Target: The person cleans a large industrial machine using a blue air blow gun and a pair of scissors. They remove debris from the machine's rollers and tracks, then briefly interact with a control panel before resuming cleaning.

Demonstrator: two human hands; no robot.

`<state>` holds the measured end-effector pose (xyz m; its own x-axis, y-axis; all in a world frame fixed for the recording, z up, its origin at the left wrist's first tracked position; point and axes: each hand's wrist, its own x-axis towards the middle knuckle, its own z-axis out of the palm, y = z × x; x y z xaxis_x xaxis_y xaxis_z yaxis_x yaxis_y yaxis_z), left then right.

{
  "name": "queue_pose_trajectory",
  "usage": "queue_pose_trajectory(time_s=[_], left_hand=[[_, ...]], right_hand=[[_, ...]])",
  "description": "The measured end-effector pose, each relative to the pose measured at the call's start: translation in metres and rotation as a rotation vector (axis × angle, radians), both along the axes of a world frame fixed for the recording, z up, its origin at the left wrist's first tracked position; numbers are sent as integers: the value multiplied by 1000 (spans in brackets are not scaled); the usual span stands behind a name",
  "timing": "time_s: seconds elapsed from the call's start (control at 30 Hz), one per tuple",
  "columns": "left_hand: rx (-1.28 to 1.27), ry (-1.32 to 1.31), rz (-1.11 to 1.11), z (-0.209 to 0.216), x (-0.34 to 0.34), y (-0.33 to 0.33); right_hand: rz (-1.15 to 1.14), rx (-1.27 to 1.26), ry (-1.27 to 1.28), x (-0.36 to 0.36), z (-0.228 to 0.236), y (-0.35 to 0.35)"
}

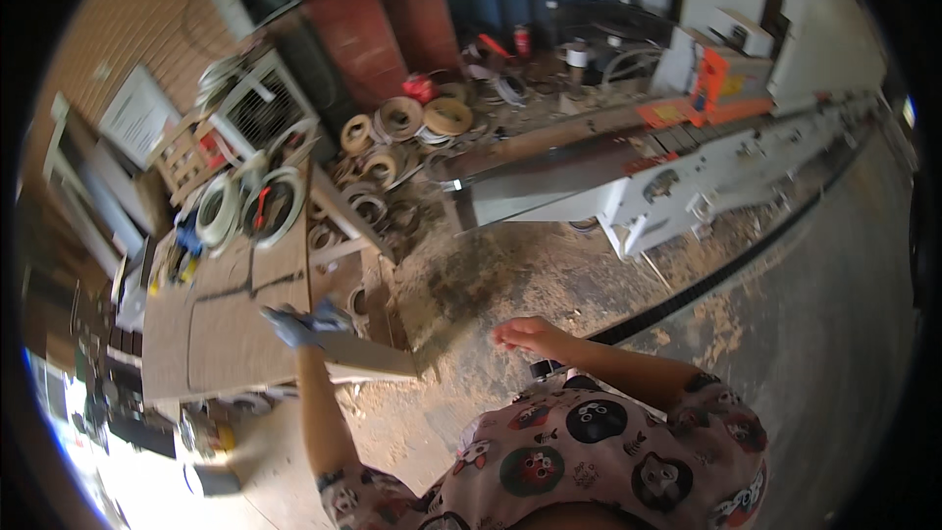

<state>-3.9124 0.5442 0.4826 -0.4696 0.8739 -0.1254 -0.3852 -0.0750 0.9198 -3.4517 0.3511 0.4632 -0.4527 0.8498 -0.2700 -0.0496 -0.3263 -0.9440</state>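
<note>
My left hand (292, 326) is at the near right part of the wooden bench top, covered by blue-grey material that looks like a work glove. A darker blue-grey fold (332, 316) reaches to its right; I cannot tell whether it is part of the glove or a separate piece. Blur hides how the fingers are set. My bare right hand (530, 336) hovers in front of my body, palm side turned left, fingers stretched and loosely together with nothing in them. Below the left hand is the wooden bench (235, 319), with white coils of edging strip (218, 211) at its far end.
Rolls of edging tape (399, 118) are heaped on the floor ahead. A long pale machine (687, 186) with an orange unit (731, 79) stretches away to the right. A black track (706, 280) runs along the floor, which is strewn with sawdust (461, 314).
</note>
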Motion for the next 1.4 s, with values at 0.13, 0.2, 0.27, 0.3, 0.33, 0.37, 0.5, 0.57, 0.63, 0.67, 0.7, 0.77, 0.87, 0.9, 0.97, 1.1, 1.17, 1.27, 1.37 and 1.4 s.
queue_pose_trajectory(time_s=[0.13, 0.2, 0.27, 0.3, 0.33, 0.37, 0.5, 0.57, 0.63, 0.67, 0.7, 0.77, 0.87, 0.9, 0.97, 1.1, 1.17, 1.27, 1.37, 1.4], left_hand=[[-31, -138, -346, -19, 185, -59], [-57, -243, -447, -17, 267, -91], [187, -494, -1032, -34, 297, -114], [195, -436, -970, -21, 323, -131], [198, -387, -923, 6, 353, -154], [209, -332, -860, 23, 374, -171], [151, -27, -1020, 23, 396, -185], [318, 68, -1070, 36, 400, -197], [347, 48, -1082, 37, 401, -201], [361, 45, -1113, 45, 402, -203], [375, 44, -1139, 60, 405, -207], [384, 25, -1179, 65, 403, -212], [406, -195, -1233, 55, 394, -208], [428, -380, -1255, 48, 392, -200], [373, -627, -1263, 46, 375, -200], [-328, -916, -1205, 16, 282, -205], [-422, -621, -1013, -11, 208, -212], [-290, -145, -869, -35, 168, -206], [124, 358, -809, -33, 173, -188], [183, 462, -749, -28, 181, -188]], right_hand=[[-195, 424, -173, -9, 27, 14], [-402, 546, -234, -35, 13, 18], [-659, 675, -252, -50, -4, 21], [-715, 524, -160, -38, 4, 21], [-784, 372, -73, -20, 17, 20], [-832, 226, 26, -5, 25, 18], [-1079, 391, -134, 19, 13, 22], [-1130, 388, -58, 23, 11, 22], [-1167, 320, -42, 28, 1, 28], [-1204, 326, -42, 28, 6, 26], [-1237, 331, -40, 30, 18, 24], [-1266, 205, 77, 39, 29, 26], [-1304, -9, 221, 54, 24, 44], [-1367, 37, 147, 56, 3, 62], [-1436, 30, 11, 41, -7, 67], [-1643, -71, 462, 92, -59, 107], [-1455, -44, 851, 68, 7, 95], [-1230, 157, 592, 33, 23, 96], [-1043, -46, 353, -35, -1, 91], [-986, -156, 150, -69, -7, 75]])
